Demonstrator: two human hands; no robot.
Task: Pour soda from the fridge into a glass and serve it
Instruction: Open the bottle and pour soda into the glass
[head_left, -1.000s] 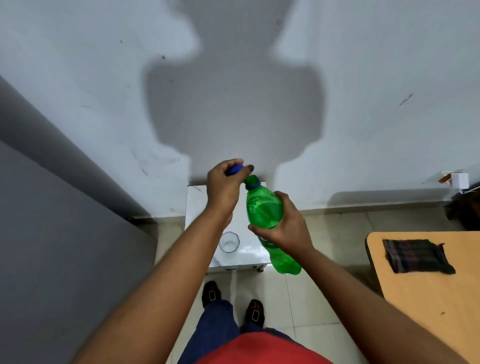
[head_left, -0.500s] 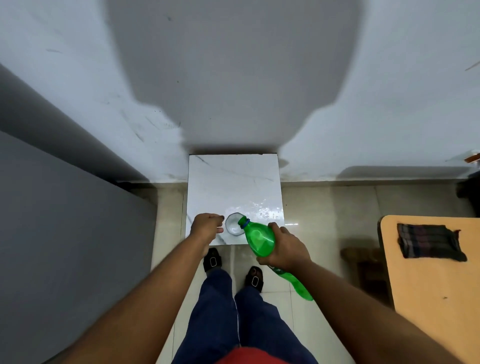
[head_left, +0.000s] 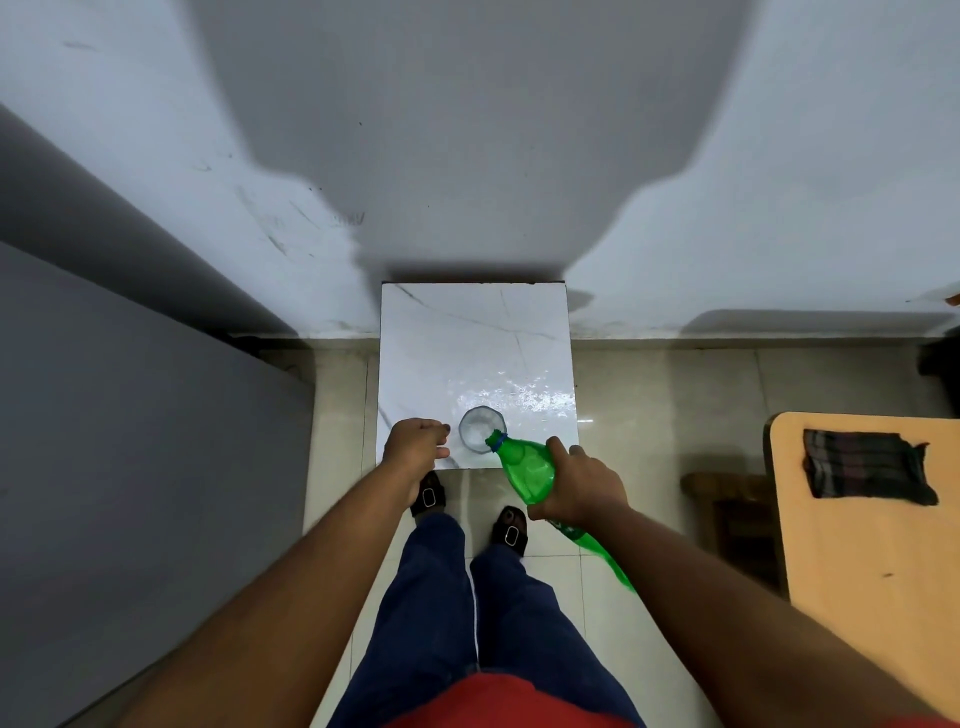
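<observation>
Pour stage — bottle (head_left: 527, 465) is uncapped, tilted, right hand (head_left: 584, 488) wrapped around its middle, mouth over the near rim of the glass (head_left: 480, 428). Left hand (head_left: 415, 444) sits clenched at the table's (head_left: 467, 332) near-left corner, just beside the glass; can't tell what it holds. Glass stands near the table's front edge — fill level unreadable. Left: finish pouring, serve.

The green bottle (head_left: 525, 464) now tips lower, its mouth right over the glass (head_left: 479, 428) at its 4 o'clock edge.
</observation>
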